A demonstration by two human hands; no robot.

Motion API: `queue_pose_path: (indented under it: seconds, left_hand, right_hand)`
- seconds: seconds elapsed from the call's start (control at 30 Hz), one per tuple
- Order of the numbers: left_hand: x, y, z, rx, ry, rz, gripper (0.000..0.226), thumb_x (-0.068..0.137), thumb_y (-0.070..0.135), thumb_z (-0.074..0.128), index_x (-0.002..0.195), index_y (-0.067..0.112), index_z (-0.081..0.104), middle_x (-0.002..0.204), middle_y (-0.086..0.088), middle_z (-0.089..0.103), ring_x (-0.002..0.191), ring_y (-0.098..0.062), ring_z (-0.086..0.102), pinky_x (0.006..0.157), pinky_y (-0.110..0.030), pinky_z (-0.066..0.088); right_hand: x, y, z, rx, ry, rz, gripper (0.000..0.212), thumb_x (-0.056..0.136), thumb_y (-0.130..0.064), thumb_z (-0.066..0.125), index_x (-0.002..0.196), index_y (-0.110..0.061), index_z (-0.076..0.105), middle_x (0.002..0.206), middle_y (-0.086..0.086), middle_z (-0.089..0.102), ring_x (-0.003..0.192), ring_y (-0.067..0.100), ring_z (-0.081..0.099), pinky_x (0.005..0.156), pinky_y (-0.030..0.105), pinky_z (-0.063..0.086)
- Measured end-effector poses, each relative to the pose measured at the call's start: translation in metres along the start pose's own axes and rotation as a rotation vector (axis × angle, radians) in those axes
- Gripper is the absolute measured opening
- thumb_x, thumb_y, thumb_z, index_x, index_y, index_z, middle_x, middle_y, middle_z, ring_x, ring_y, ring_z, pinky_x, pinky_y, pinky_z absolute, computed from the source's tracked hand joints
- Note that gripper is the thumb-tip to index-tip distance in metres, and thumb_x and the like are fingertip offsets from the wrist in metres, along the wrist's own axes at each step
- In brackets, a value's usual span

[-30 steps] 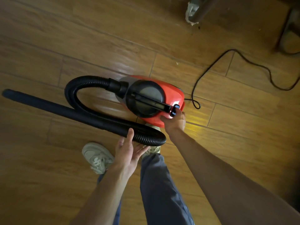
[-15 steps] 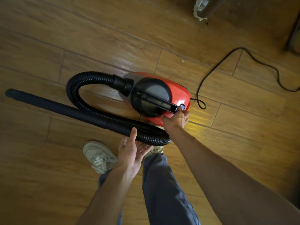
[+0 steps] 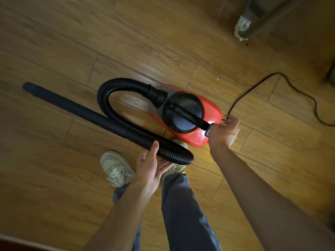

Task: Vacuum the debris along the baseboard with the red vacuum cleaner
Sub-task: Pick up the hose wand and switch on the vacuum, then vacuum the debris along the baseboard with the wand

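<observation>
The red vacuum cleaner (image 3: 210, 113) stands on the wooden floor in front of my feet. Its black ribbed hose (image 3: 108, 87) loops left and back toward me, and the rigid black wand (image 3: 72, 105) lies pointing left. My right hand (image 3: 224, 133) grips the rear end of the vacuum where the black handle ends, with its fingers curled close to the cord entry. My left hand (image 3: 150, 165) is open, thumb up against the joint of wand and hose, fingers under the hose end. A white speck (image 3: 217, 79) and dark crumbs (image 3: 246, 44) lie on the floor beyond.
The black power cord (image 3: 253, 87) snakes from the vacuum's rear to the right edge. A furniture leg with a white wrapped foot (image 3: 243, 28) stands at the top right. My white shoe (image 3: 116, 167) is just left of the hose end.
My right hand has slid from the switch at the handle's end to the vacuum's rear by the cord. The view has tilted, so the vacuum sits lower in frame. My left hand stays at the hose.
</observation>
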State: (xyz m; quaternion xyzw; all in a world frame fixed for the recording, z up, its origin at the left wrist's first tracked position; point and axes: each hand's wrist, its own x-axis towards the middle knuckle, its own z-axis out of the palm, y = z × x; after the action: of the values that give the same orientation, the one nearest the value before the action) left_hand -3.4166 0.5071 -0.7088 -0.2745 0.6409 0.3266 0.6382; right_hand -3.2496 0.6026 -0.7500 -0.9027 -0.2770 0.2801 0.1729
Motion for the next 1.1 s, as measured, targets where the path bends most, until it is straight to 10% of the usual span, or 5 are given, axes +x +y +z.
queue_pose_path:
  seconds: [0.1,0.23,0.43,0.9,1.1]
  left_hand:
    - [-0.009,0.004,0.0,-0.013,0.0,0.013,0.039,0.092,0.029,0.065,0.126,0.015,0.053,0.121,-0.016,0.066,0.091,-0.034,0.073,0.081,-0.05,0.059]
    - [-0.019,0.013,-0.005,-0.05,0.02,0.002,0.047,0.09,0.029,0.068,0.132,0.017,0.05,0.117,-0.016,0.067,0.095,-0.036,0.071,0.084,-0.052,0.058]
    - [-0.03,0.03,-0.025,-0.115,0.018,0.001,0.035,0.092,0.023,0.066,0.12,0.021,0.044,0.099,-0.008,0.064,0.088,-0.031,0.069,0.083,-0.05,0.057]
    - [-0.052,0.05,-0.086,-0.224,0.038,0.117,0.021,0.091,0.023,0.068,0.082,0.035,0.052,0.099,-0.007,0.069,0.094,-0.027,0.07,0.064,-0.034,0.059]
    - [-0.062,0.066,-0.125,-0.291,0.015,0.14,0.01,0.091,0.028,0.068,0.098,0.026,0.061,0.1,-0.003,0.069,0.101,-0.028,0.068,0.073,-0.036,0.058]
  right_hand:
    - [-0.01,-0.054,0.001,0.111,-0.007,-0.265,0.045,0.075,-0.004,0.046,0.12,-0.001,0.056,0.103,0.007,0.052,0.083,0.017,0.049,0.086,0.035,0.047]
    - [-0.066,-0.117,0.038,0.036,-0.562,-0.558,0.032,0.087,-0.006,0.061,0.119,-0.007,0.057,0.091,0.0,0.059,0.075,0.005,0.056,0.069,0.018,0.047]
    - [-0.163,-0.124,0.099,-0.508,-1.138,-0.966,0.052,0.089,-0.039,0.069,0.132,-0.015,0.052,0.116,0.006,0.058,0.102,0.022,0.058,0.087,0.041,0.051]
    - [-0.241,-0.116,0.128,-0.541,-1.126,-1.067,0.038,0.088,-0.029,0.072,0.12,-0.016,0.056,0.097,-0.004,0.058,0.073,-0.002,0.047,0.059,0.015,0.035]
    - [-0.285,-0.127,0.14,-0.595,-1.121,-1.069,0.045,0.087,-0.033,0.072,0.126,-0.018,0.055,0.103,-0.001,0.066,0.085,0.011,0.063,0.076,0.033,0.055]
